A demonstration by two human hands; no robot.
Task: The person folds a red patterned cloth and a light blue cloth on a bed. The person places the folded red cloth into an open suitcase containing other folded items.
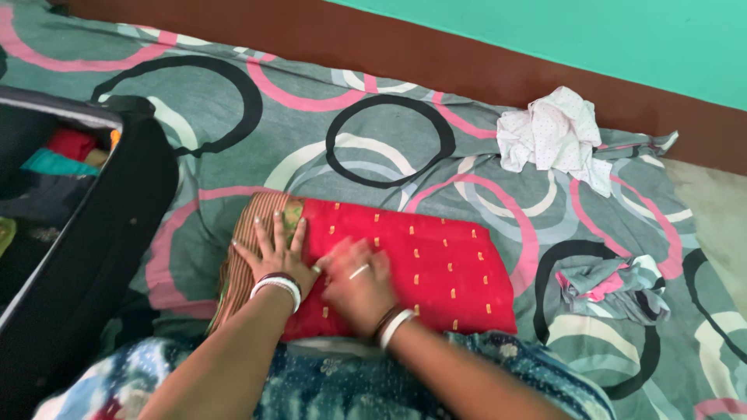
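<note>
Folded red cloth point(420, 257) with small gold motifs lies flat on the bed, directly in front of the person. Left hand point(274, 253) rests palm-down on its striped gold-and-brown border end, fingers point(277, 229) spread and straight, grasping nothing. Right hand point(358, 284) lies palm-down on the red field just beside the left; it is motion-blurred, fingers extended and loosely together, gripping nothing. Both wrists carry bangles.

The cloth forms a long rectangle. Its long axis runs left to right across the view, with the right end tilted slightly toward the person. The striped border marks the left end; the plain red short edge marks the right end. The near long edge touches the person's blue patterned garment point(436, 381).

A bedsheet point(233, 117) in grey with pink, black and white rings surrounds the cloth. An open black suitcase point(101, 233) stands near the left end. Bare sheet lies beyond the far edge and to the right. A crumpled white cloth point(554, 136) and a small grey-pink bundle point(615, 284) lie apart on the right.
</note>
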